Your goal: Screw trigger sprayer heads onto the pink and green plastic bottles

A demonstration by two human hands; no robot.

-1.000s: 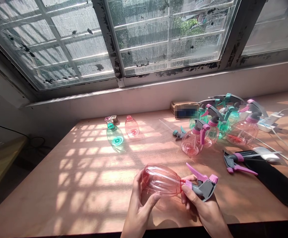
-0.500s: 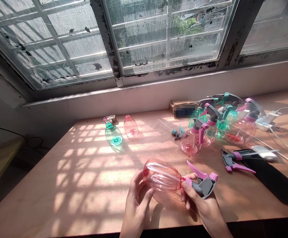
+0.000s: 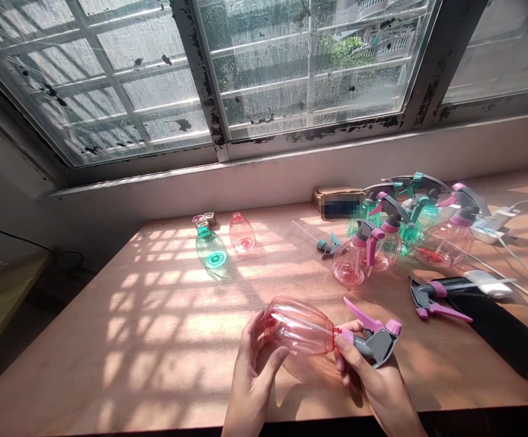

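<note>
A clear pink spray bottle [image 3: 298,326] lies sideways in both hands above the front of the table, its base to the left. My left hand [image 3: 257,364] is closed around the base end, thumb below and fingers behind. At the neck, my right hand [image 3: 359,364] grips the pink collar between thumb and fingers. The grey and pink trigger head [image 3: 380,346] sits at the bottle's mouth, with its pink lever pointing up. Whether its thread is fully seated I cannot tell.
On the wooden table [image 3: 164,364] stand an open green bottle [image 3: 210,250] and an open pink bottle [image 3: 243,233]. Several assembled spray bottles [image 3: 352,261] cluster at the right. A loose pink spray head [image 3: 437,300] lies by a black mat [image 3: 510,340]; a green one [image 3: 328,246] lies farther back.
The view has shifted slightly. Both hands keep hold of the spray bottle, and the left thumb has moved a little along its side.
</note>
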